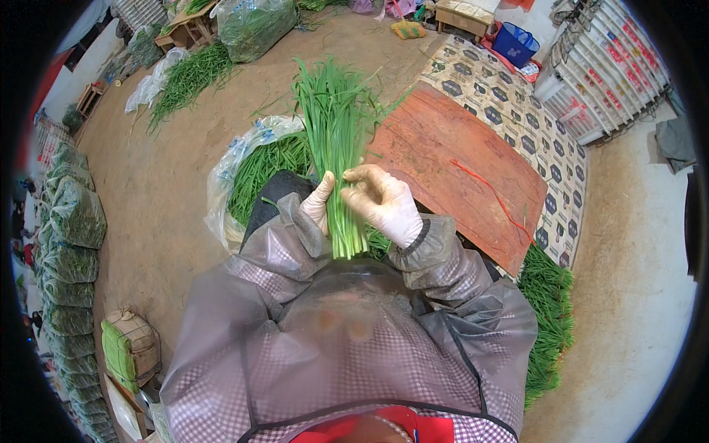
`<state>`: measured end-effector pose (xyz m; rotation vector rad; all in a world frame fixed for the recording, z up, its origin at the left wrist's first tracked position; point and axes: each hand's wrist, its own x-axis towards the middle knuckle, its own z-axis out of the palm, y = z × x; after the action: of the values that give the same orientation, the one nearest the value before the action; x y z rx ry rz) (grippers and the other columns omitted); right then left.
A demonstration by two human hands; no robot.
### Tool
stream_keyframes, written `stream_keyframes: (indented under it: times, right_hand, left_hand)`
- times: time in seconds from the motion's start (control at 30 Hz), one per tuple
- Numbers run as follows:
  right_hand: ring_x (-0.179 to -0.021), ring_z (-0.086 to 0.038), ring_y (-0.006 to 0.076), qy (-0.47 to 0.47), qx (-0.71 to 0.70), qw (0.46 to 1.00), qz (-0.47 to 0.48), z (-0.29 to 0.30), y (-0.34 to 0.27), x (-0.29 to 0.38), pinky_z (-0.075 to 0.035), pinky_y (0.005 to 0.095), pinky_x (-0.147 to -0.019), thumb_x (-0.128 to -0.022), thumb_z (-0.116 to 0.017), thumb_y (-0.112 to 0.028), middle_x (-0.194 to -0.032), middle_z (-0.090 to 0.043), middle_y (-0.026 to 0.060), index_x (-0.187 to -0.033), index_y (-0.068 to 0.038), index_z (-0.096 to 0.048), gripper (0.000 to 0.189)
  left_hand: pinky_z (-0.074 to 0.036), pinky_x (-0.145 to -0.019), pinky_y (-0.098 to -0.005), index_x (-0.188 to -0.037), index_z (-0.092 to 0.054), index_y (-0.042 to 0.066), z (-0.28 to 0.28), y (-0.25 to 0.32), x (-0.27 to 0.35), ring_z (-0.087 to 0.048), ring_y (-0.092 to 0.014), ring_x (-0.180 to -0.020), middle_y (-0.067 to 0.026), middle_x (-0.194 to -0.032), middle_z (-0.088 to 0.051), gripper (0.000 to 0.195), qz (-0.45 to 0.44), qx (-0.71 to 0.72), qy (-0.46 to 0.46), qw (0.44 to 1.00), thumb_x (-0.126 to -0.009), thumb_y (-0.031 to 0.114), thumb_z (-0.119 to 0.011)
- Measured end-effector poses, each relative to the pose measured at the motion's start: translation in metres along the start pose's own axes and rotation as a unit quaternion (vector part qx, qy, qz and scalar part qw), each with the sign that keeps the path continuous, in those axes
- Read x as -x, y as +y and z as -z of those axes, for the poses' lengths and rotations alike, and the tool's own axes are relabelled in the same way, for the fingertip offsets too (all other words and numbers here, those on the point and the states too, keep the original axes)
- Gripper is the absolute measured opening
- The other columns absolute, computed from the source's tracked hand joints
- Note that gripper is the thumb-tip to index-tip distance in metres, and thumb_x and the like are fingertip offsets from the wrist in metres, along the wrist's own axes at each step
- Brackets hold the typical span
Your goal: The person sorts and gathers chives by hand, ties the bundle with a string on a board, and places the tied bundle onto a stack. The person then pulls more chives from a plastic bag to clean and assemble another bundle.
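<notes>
A bunch of long green leafy stalks, like garlic chives (332,116), stands upright before my chest, its pale cut ends toward me. Around its left side my left hand (318,202), in a pale stained glove, grips the stalks with the thumb in front. My right hand (388,202), gloved too, is at the bunch's right edge with thumb and fingers curled; whether it pinches a stalk is blurred. Just left of the bunch, an opened clear plastic bag (219,194) holds loose green stalks (271,171). More stalks show below my right hand.
A reddish wooden board (460,160) lies at right, with a red string (487,188) on it. Tied green bunches (545,332) are piled at lower right. Loose greens (194,77) lie on the floor at upper left. Filled plastic bags (77,216) line the left; white crates (604,77) stand upper right.
</notes>
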<state>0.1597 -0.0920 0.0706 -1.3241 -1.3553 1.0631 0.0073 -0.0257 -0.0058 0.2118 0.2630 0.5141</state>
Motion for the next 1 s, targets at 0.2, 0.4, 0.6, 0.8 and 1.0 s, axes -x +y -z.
stream_keyframes:
  times: [0.2,0.4,0.6,0.8,1.0]
  right_hand:
    - [-0.061,-0.056,0.016,0.014,0.184,0.983,0.017,-0.005,-0.007,-0.006,-0.048,0.0278,-0.06,-0.072,-0.078,-0.036,-0.066,-0.056,0.0068,-0.11,-0.005,-0.057,0.054]
    - [-0.058,-0.055,0.0123,0.072,0.1,0.991,0.045,-0.015,0.013,-0.015,-0.045,0.0279,-0.055,-0.079,-0.072,-0.022,-0.064,-0.056,0.0037,-0.096,-0.003,-0.061,0.027]
    - [-0.062,-0.05,0.008,0.013,-0.176,0.982,-0.064,-0.004,0.011,-0.019,-0.043,0.0231,-0.058,-0.086,-0.065,-0.009,-0.071,-0.057,-0.0021,-0.091,0.001,-0.062,0.011]
    - [-0.07,-0.05,0.0064,-0.018,-0.085,0.996,0.007,-0.001,0.009,-0.014,-0.044,0.0214,-0.065,-0.083,-0.069,-0.013,-0.083,-0.059,-0.0007,-0.118,-0.004,-0.059,0.038]
    - [-0.089,-0.064,0.0222,0.007,0.164,0.978,0.13,-0.006,0.019,-0.018,-0.05,0.0309,-0.081,-0.078,-0.073,-0.014,-0.098,-0.066,0.0107,-0.127,-0.009,-0.056,0.052]
  left_hand:
    - [-0.05,-0.092,-0.0493,-0.128,-0.044,0.011,-0.003,0.003,0.001,-0.056,-0.03,-0.111,-0.0132,-0.12,-0.054,0.064,0.001,-0.048,-0.009,0.999,-0.082,0.051,-0.064]
    - [-0.046,-0.096,-0.0452,-0.128,-0.046,0.005,0.009,0.002,-0.007,-0.055,-0.028,-0.112,-0.0134,-0.12,-0.056,0.061,-0.042,-0.05,0.004,0.998,-0.085,0.046,-0.063]
    - [-0.052,-0.082,-0.0385,-0.116,-0.054,0.003,0.022,0.006,-0.009,-0.061,-0.021,-0.088,-0.0097,-0.101,-0.063,0.055,-0.028,-0.048,-0.035,0.998,-0.087,0.049,-0.059]
    - [-0.05,-0.088,-0.0417,-0.12,-0.053,0.006,-0.024,-0.003,-0.004,-0.06,-0.026,-0.096,-0.0119,-0.106,-0.061,0.058,-0.074,-0.037,0.097,0.992,-0.084,0.051,-0.062]
    - [-0.046,-0.096,-0.0426,-0.127,-0.048,0.006,0.01,0.001,-0.007,-0.056,-0.028,-0.111,-0.0134,-0.119,-0.057,0.064,-0.073,-0.086,0.055,0.992,-0.083,0.05,-0.064]
